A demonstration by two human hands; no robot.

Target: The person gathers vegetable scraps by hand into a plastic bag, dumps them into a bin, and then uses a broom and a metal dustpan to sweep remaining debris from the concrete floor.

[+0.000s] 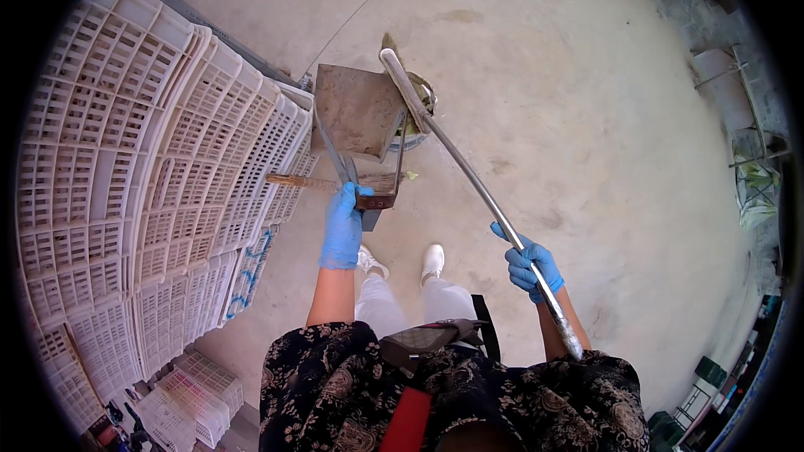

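My left hand (342, 226), in a blue glove, is closed at the handle end of a metal dustpan (356, 109). Two metal straps run from its scoop to a brown crosspiece (377, 202) beside my fingers. A wooden stick (300, 182) juts out left of that hand; whether my fingers also grip it is hidden. My right hand (533, 266), gloved too, wraps round a long metal pole (473, 174). The pole slants up to a narrow flat head (404, 88), over the dustpan's right edge. Partly behind this head stands a round container (410, 141) with greenish matter in it.
Stacked white plastic crates (193, 142) rise close on my left, with more crates (188, 398) lower down. My white shoes (432, 260) stand on the concrete floor (578, 109). Racks and a leafy bundle (755, 188) line the far right side.
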